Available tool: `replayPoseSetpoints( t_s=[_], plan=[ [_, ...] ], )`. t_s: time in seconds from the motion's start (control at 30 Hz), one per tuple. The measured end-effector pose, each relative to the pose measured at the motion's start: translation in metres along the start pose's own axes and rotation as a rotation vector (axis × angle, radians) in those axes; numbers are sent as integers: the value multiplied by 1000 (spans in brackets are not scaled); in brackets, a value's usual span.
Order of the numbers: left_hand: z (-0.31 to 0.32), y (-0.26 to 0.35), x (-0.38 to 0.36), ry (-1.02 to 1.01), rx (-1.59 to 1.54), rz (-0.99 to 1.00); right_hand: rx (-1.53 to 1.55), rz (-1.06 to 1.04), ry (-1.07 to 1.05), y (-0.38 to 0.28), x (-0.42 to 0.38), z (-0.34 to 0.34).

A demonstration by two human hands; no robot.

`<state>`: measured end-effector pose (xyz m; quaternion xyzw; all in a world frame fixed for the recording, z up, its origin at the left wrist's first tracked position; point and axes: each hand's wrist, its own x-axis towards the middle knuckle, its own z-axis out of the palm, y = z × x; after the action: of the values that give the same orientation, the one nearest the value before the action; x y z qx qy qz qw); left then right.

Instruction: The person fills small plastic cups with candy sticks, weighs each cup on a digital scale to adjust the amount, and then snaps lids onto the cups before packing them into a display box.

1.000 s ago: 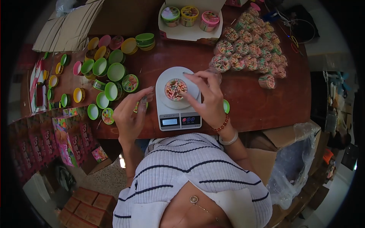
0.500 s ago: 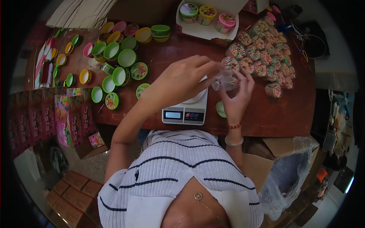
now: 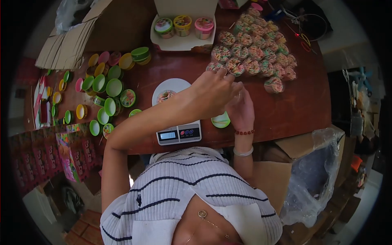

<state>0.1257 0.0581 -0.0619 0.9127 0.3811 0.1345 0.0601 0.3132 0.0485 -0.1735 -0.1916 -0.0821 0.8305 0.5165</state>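
I see left hand [image 3: 212, 96] crossing over scale [image 3: 176, 110], pinching clear cup [image 3: 239, 96] with right hand [image 3: 241, 110]. Filled cups [image 3: 253, 49] just beyond; green lids [image 3: 108, 87] left. Brown table [image 3: 294, 110].

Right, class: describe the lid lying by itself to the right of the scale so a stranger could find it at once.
Start at the white kitchen scale near the front edge of the wooden table. Just to its right, below the person's right hand, lies a single green lid. Unlike the many lids crowded to the scale's left, it lies alone.
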Motion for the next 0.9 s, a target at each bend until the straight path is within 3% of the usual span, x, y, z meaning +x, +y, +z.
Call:
replayPoseSetpoints(
  t_s=[0.07,0.17,0.23,0.3,0.37,0.43,0.47,0.53,0.6,0.67,0.8,0.87,0.9],
  plan=[
    [3,2,7,-19,58,29,226,80,-189,-2,5,-25],
    [7,4,14,88,103,67,165,26,-121,-5,5,-32],
    [-4,7,19,-95,157,41,195,32,-231,-3,8,-29],
    [-15,7,28,-156,166,79,222,39,-340,-1,10,-30],
    [-33,6,43,-215,172,112,340,85,-172,2,11,-37],
    [-52,5,64,-525,10,24,338,49,-91,4,18,-38],
    [-47,1,65,-527,13,28,334,19,-12,4,22,-39],
    [-38,-8,61,-216,17,105,298,20,-110,3,23,-47],
    [-41,-18,58,-260,-29,79,259,18,-207,0,21,-44],
    [-43,-24,53,-308,-74,54,122,-75,-122,-3,19,-29],
    [-18,-29,35,-327,-183,-31,204,-153,-57,-11,25,-54],
    [4,-34,31,-345,-222,-55,44,-323,204,-20,20,-39],
    [18,-40,31,-246,-169,90,43,-325,202,-23,18,-37]
  ],
)
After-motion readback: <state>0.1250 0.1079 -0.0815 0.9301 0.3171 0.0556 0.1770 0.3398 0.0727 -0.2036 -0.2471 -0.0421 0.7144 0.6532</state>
